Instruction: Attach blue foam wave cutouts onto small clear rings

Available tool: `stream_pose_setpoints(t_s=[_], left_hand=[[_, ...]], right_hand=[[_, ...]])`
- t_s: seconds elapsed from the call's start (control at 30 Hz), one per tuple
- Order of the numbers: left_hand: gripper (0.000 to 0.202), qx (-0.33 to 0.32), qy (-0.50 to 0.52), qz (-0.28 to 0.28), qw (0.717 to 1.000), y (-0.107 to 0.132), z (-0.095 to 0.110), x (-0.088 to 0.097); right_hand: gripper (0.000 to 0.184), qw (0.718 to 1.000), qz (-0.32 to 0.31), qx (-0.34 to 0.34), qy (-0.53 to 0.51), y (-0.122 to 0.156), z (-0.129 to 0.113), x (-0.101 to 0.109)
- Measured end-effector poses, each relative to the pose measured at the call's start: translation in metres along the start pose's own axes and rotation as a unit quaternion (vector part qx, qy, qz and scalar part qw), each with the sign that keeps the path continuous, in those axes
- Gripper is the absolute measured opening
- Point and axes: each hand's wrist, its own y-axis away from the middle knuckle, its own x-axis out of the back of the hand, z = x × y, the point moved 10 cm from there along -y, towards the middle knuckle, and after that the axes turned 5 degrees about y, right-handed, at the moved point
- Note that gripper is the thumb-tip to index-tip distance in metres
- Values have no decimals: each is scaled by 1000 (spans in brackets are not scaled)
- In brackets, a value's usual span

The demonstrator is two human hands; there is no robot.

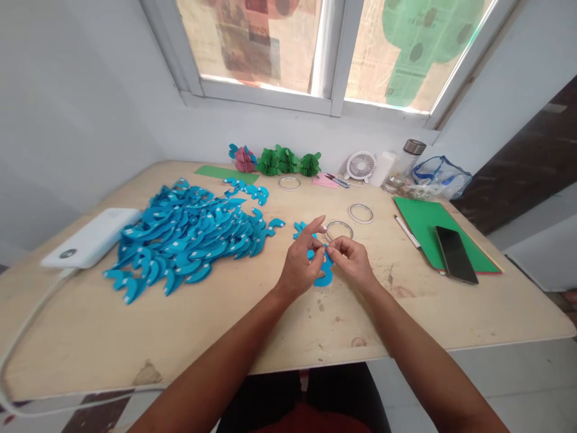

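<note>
Together left hand [300,264] and right hand [354,260] pinch blue cutout [325,278].

A home craft corner: a pale plywood table [225,337] beneath a newspaper-covered window [252,48]. Left of the left hand [300,264] spreads a heap of blue curved paper cut-outs [189,234]; beyond the right hand [354,260], green folded-paper decorations [288,161] and a small white desk fan [360,166].

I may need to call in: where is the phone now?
Head view: the black phone lies on the green folder at the right side of the table, right of the right hand, which pinches a blue cutout.
</note>
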Motion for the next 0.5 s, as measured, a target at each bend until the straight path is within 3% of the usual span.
stream_pose_setpoints(t_s=[0.13,0.33,0.5], left_hand=[[57,59,77,25,995,0,-16,2],[62,154,194,50,967,4,-38,-4],[65,180,228,59,955,7,-42,-7]], right_hand=[[21,996,29,-46,-72,-2,12,7],[21,991,70,-60,-98,-4,16,17],[21,991,76,-56,-97,-3,15,18]])
